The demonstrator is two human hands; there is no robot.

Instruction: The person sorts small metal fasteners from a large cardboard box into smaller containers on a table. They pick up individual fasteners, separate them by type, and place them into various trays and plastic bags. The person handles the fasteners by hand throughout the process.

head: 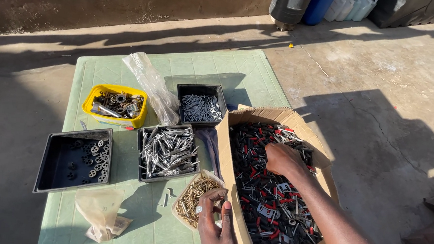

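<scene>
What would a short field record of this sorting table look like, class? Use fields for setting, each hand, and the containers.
Setting: green table outdoors on concrete, strong sun
Right hand: inside cardboard box, among mixed black, red and metal hardware
Left hand: at the box's near wall, over small tray of brass-coloured screws
Yellow tub: assorted metal parts
Black trays: washers; silver fasteners; grey screws
Bags: clear, crumpled

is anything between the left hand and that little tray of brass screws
Nothing visible: the left hand is right at the tray of brass screws, fingers over its near edge. The cardboard box wall lies to its right, not between.
</scene>
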